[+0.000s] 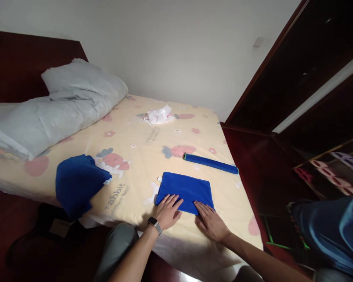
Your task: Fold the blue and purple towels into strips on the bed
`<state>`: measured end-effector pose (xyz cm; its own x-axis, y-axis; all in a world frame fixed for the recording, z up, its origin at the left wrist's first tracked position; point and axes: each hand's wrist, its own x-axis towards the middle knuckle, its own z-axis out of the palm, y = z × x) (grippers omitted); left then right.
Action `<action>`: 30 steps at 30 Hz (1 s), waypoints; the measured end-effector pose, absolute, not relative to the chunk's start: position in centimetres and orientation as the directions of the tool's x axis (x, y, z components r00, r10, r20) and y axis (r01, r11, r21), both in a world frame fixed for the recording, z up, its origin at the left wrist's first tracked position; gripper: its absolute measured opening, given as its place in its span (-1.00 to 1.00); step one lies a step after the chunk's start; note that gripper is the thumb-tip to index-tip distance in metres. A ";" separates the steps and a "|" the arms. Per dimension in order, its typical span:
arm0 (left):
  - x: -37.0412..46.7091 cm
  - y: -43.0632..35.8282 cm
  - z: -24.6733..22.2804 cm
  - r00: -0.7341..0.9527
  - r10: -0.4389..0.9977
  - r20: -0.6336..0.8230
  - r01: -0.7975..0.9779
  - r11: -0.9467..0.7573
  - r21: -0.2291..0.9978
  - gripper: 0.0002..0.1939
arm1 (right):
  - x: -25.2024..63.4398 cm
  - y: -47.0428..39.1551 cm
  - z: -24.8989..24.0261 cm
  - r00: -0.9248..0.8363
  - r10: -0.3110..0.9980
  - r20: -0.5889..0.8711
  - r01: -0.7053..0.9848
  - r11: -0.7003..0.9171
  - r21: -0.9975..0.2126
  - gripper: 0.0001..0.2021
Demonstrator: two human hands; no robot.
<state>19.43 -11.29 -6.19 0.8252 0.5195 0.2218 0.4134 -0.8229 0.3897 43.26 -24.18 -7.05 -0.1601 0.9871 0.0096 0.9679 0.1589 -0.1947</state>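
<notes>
A blue cloth (186,188) lies flat on the bed, folded into a rectangle, with a small white tag at its left edge. My left hand (168,211), a watch on its wrist, rests flat on the cloth's near left part. On the near right part lies my right hand (210,221), fingers stretched out. Both hands are open and press on the fabric. Beyond the folded cloth, to the right, is a rolled blue cloth (211,163) with a greenish edge. Another blue cloth (78,182) lies crumpled at the left, hanging over the bed's near edge.
The bed (147,152) has a pale yellow sheet printed with carrots and rabbits. A grey quilt (67,105) is heaped at the left. Near the wall sits a crumpled white plastic bag (159,114). Slippers (331,176) stand on a rack at right, behind blue fabric (338,231).
</notes>
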 end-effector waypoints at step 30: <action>22.2 -14.9 -6.6 0.875 0.429 0.222 0.327 -0.864 0.383 -0.56 | 40.2 -17.0 -2.5 -0.263 0.964 0.040 0.892 0.259 -0.369 -0.41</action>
<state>22.19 -14.91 -6.59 0.8754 0.4294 0.2219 0.3266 -0.8639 0.3834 40.21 -17.05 -2.47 -0.2635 0.9638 0.0404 0.8924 0.2594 -0.3692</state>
